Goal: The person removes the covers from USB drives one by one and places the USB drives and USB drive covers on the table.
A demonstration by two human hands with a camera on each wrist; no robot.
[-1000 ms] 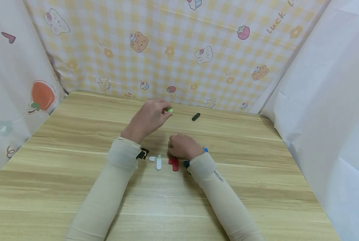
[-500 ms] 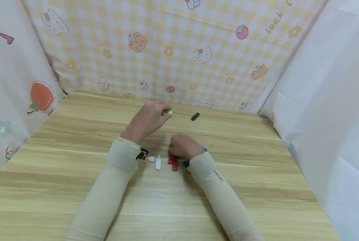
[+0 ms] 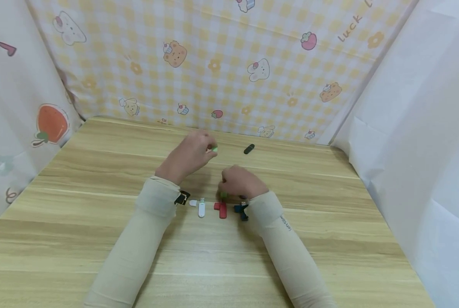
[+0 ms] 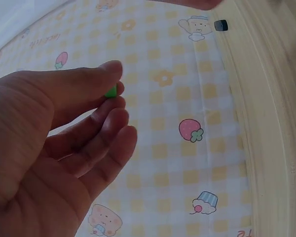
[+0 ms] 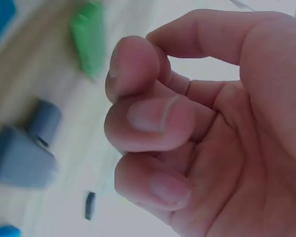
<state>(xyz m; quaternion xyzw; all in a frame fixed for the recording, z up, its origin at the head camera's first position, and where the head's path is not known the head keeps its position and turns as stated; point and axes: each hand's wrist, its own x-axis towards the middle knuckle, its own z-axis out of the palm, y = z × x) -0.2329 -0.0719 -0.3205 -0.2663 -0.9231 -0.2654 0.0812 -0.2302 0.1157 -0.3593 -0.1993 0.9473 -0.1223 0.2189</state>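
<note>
My left hand point(image 3: 188, 155), raised over the back of the table, pinches a small bright green piece point(image 4: 111, 91) between thumb and index finger. Only part of it shows. My right hand point(image 3: 242, 182) hovers over the middle, fingers curled, thumb touching the index finger, nothing between them. Just below it lies a green USB stick point(image 5: 89, 39), apart from the fingertips and mostly hidden in the head view. Nearer me, a red USB stick point(image 3: 223, 210) and a white USB stick point(image 3: 201, 209) with its cap point(image 3: 193, 203) lie in a row.
A dark blue USB stick point(image 3: 244, 212) with a piece beside it lies partly behind my right sleeve. Towards the back of the wooden table point(image 3: 229, 265) lies a black USB stick point(image 3: 249, 149). A printed cloth point(image 3: 214, 85) rises behind the table.
My right hand has lifted and shifted slightly right, baring the green stick beneath it and more of the dark blue one. My left hand has lowered a little, still pinching the green piece.
</note>
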